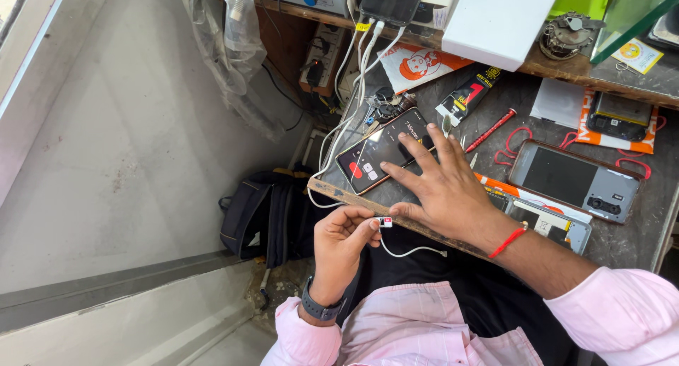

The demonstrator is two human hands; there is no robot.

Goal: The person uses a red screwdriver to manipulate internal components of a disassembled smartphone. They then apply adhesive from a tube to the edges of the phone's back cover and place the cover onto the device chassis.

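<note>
My right hand (442, 189) hides the lit phone's (382, 150) three-o'clock corner; at twelve o'clock, the white box (498, 16) runs off frame.

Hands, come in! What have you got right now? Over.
Left hand pinching a small white plug on a white cable. Right hand flat, fingers spread on the lit phone. Red screwdriver lies apart, nothing in between.

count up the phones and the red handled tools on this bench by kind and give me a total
Phones lying on the bench: 5, namely one under the right hand at, one face down, one, one, one on the shelf
Red-handled tools: 1
Total: 6
</note>
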